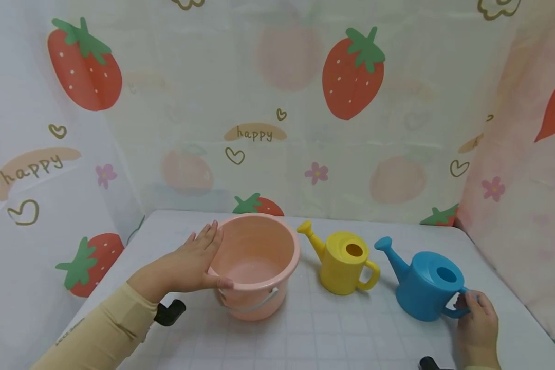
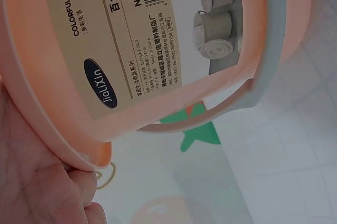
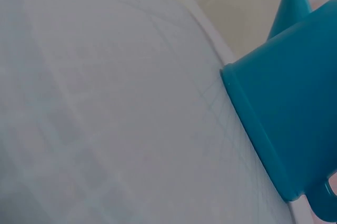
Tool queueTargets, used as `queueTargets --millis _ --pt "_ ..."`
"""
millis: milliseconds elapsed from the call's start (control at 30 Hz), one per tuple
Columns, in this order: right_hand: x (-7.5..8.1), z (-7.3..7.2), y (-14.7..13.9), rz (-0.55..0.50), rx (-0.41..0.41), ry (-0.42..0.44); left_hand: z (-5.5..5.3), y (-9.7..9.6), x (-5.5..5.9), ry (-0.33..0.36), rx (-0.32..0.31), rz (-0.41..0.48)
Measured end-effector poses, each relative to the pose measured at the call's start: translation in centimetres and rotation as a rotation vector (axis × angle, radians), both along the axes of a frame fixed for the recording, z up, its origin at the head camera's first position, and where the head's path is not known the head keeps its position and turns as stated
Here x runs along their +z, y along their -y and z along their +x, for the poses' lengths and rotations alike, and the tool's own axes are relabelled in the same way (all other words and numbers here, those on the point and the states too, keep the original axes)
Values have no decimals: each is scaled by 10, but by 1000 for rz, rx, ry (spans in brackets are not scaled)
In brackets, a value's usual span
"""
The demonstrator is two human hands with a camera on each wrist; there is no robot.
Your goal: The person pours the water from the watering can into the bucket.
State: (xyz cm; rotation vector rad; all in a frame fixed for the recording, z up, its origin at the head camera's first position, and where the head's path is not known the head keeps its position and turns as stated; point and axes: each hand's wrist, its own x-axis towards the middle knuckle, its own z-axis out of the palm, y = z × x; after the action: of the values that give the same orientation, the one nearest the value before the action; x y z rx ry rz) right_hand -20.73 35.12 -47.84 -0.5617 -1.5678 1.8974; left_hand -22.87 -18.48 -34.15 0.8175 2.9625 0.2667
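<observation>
A pink plastic bucket (image 1: 254,303) stands upright on the table, its white handle (image 1: 254,304) hanging down at the front. My left hand (image 1: 191,267) rests against the left side of its rim, fingers straight and thumb spread along the front edge. In the left wrist view, the palm (image 2: 31,176) touches the rim beside a printed label (image 2: 137,39). On the right, my right hand (image 1: 480,324) holds the handle of a blue watering can (image 1: 423,293) between thumb and fingers. The right wrist view shows the blue can's side (image 3: 284,97); the hand is out of that view.
Between the bucket and the blue can stands a yellow watering can (image 1: 342,270), spout toward the left. A pale gridded cloth (image 1: 337,339) covers the table. Strawberry-printed curtains (image 1: 268,103) enclose the back and both sides. Dark wrist-camera parts (image 1: 170,312) show by the left sleeve.
</observation>
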Motion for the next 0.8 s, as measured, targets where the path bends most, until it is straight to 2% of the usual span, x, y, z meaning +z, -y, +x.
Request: queueTargets --millis 133,300,400,500,567,667,733,800 --pt "1 0 0 -37 16 -41 0 0 0 -1 2 3" --pt "0 0 -1 -24 26 -36 -1 1 -1 -4 7 -2" --pt "0 1 -3 52 -7 39 -1 1 -2 -10 6 -8" --pt "5 3 -8 188 -46 151 -2 1 -2 -14 0 -10" --pt "11 3 -12 271 -59 185 -3 0 -2 -12 -5 -6" --pt "24 -1 -19 318 -59 156 -3 0 0 -6 -1 -9" --pt "38 -5 -23 301 -56 120 -2 0 0 9 6 -3" --pt "57 -8 -27 328 -47 121 -2 0 1 29 16 -2"
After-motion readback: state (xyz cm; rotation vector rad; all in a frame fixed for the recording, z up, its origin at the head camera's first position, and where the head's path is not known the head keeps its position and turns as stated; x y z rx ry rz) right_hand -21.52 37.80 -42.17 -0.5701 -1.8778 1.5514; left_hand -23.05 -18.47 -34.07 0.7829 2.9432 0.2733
